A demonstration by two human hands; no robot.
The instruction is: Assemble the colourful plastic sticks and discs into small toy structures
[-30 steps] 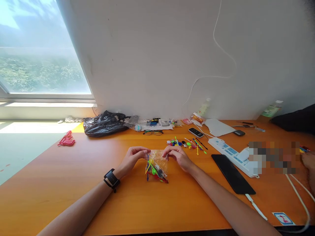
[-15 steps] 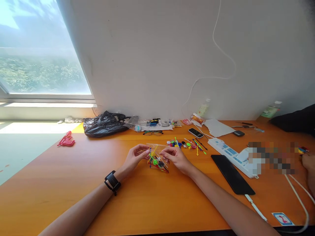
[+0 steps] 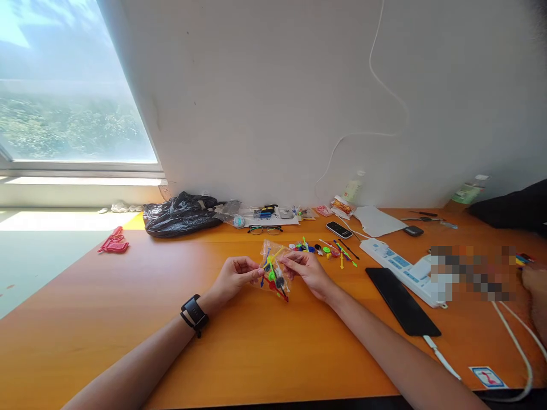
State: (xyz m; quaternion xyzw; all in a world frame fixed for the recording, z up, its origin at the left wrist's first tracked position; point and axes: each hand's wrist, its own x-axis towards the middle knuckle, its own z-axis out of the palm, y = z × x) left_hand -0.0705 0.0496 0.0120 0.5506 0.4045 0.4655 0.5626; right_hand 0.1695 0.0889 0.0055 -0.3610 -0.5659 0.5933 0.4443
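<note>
A clear plastic bag (image 3: 273, 275) with small coloured plastic pieces inside is held up between my hands, above the table. Yellow, blue, green, red and black parts show through it, some shaped like arrows. My left hand (image 3: 236, 278) pinches the bag's left side between thumb and fingers. At the opposite side, my right hand (image 3: 308, 273) grips the bag near its upper right edge. Just beyond the right hand lie loose plastic discs (image 3: 304, 246) and several arrow-shaped sticks (image 3: 344, 253) in the same bright colours.
Behind are a black plastic bag (image 3: 182, 215), eyeglasses (image 3: 265, 230) and a small black device (image 3: 339, 229). To the right lie a white power strip (image 3: 397, 267) and a black phone (image 3: 401, 300) with a cable. A red plastic piece (image 3: 114, 240) sits left. Another person's hand (image 3: 534, 285) rests far right.
The bag has turned and spread flatter between my hands, and its pieces have shifted inside. My left hand has moved slightly lower along its side.
</note>
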